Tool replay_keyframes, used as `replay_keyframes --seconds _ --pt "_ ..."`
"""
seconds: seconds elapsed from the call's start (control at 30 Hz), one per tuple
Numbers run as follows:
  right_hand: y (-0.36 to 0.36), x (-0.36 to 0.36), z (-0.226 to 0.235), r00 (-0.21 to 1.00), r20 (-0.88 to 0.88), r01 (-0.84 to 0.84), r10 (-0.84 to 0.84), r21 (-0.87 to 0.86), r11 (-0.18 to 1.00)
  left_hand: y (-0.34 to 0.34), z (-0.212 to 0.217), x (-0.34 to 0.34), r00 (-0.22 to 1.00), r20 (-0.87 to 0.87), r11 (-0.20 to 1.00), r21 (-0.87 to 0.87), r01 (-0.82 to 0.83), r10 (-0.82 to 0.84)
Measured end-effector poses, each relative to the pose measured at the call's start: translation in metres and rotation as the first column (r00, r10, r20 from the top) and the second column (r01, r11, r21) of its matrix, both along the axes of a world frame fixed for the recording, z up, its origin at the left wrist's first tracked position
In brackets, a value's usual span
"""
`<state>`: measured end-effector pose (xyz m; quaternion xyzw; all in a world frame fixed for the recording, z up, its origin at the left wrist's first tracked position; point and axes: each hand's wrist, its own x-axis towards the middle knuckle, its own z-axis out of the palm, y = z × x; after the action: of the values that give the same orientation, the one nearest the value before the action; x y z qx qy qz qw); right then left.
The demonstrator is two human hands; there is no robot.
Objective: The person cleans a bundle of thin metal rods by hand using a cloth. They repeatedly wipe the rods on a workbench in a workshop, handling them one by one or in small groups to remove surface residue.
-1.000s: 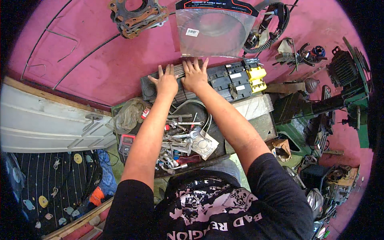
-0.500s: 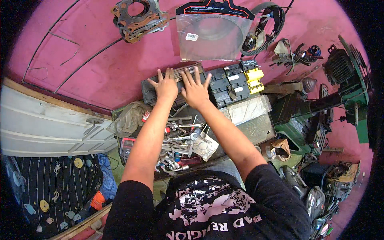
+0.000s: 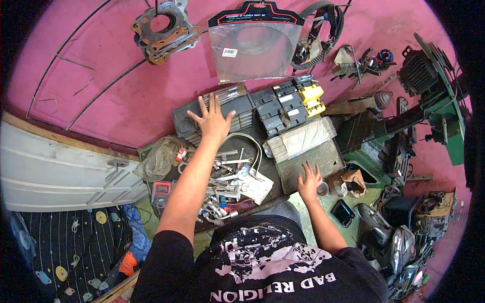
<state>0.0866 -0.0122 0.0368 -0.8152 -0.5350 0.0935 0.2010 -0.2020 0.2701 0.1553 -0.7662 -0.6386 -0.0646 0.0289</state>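
My left hand [image 3: 213, 123] lies with fingers spread on top of a stack of flat dark cases [image 3: 237, 112] against the wall. Nothing is in its grasp. Over the front right edge of another low stack [image 3: 298, 169], dark on top and partly covered by pale plastic wrap [image 3: 302, 139], is my right hand [image 3: 309, 183], open with fingers apart. Whether its fingertips touch the stack I cannot tell. Black batteries [image 3: 283, 108] stand between the two stacks at the back, with a yellow one [image 3: 312, 100] at their right end. A pale curved band [image 3: 256, 144] arches beside my left forearm.
Wrenches [image 3: 235, 161] and sockets lie piled around my left forearm, near a white flat piece [image 3: 257, 188] and a red-and-grey device [image 3: 162, 188]. A crumpled plastic bag [image 3: 160, 159] sits at left. Gaskets [image 3: 161, 33] hang on the wall. A green machine [image 3: 444, 121] stands right.
My right hand has left the dark stack at the back and come right and toward me. My left hand stays on that stack. The curved band now shows more fully.
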Motion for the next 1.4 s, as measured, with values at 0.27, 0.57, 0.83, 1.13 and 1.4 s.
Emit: replay_keyframes --seconds 0.27,0.57,0.83,1.13,1.4 --pt "-0.008 -0.006 0.001 0.997 -0.024 -0.068 0.069 0.011 0.998 -0.053 0.005 -0.007 0.948 0.239 0.969 0.175 0.173 -0.212" --pt "0.17 0.016 0.028 0.936 0.192 -0.305 0.295 0.023 0.952 -0.283 -0.074 -0.035 0.795 0.602 0.989 -0.051 0.137 -0.079" --pt "0.215 0.013 0.028 0.868 0.206 -0.411 0.452 -0.213 0.887 -0.374 -0.1 -0.055 0.886 0.357 0.946 -0.234 -0.223 0.297" --pt "0.192 0.014 0.018 0.811 0.331 -0.505 0.482 -0.017 0.863 -0.4 -0.112 -0.037 0.742 0.404 0.84 -0.167 -0.516 0.535" --pt "0.087 -0.075 0.007 0.47 0.222 -0.867 0.854 -0.065 0.494 -0.355 -0.112 -0.087 0.681 0.557 0.845 -0.072 -0.53 0.475"
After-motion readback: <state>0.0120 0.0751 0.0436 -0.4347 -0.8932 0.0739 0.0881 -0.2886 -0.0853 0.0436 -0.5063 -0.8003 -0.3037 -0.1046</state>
